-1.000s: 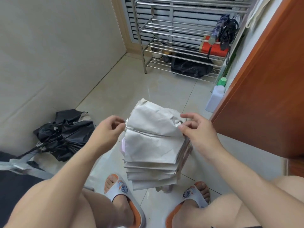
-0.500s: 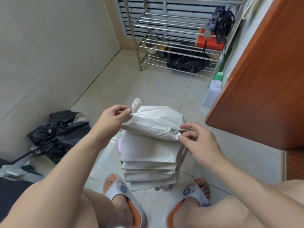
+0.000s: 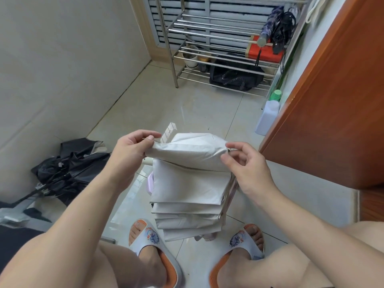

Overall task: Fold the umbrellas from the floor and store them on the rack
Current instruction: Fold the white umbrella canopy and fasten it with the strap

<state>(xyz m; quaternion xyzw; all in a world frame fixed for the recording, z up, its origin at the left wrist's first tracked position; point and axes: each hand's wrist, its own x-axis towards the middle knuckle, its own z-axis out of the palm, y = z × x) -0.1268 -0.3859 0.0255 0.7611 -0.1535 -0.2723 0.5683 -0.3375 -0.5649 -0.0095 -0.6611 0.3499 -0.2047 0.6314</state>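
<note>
A silver-grey umbrella (image 3: 188, 188) hangs in front of me with its canopy pleated into several flat layers. My left hand (image 3: 129, 149) pinches the top fold at its left end. At the right end, my right hand (image 3: 247, 163) pinches the same fold. A white strap tab (image 3: 169, 129) sticks up behind the fold. A black umbrella (image 3: 68, 169) lies crumpled on the floor at the left wall. Straight ahead stands the metal rack (image 3: 218, 36), with two folded umbrellas (image 3: 276, 32) resting on its right side.
A red box (image 3: 265, 53), a black bag (image 3: 234, 77) and pots sit on the rack's shelves. By the wooden door (image 3: 332, 100) at the right stands a white bottle with a green cap (image 3: 268, 113). My sandalled feet (image 3: 149, 242) rest on the tiled floor.
The loose top panel has been flattened down and stretched sideways between both hands. My left hand moved up and left along the fold. The view shifted slightly toward the rack.
</note>
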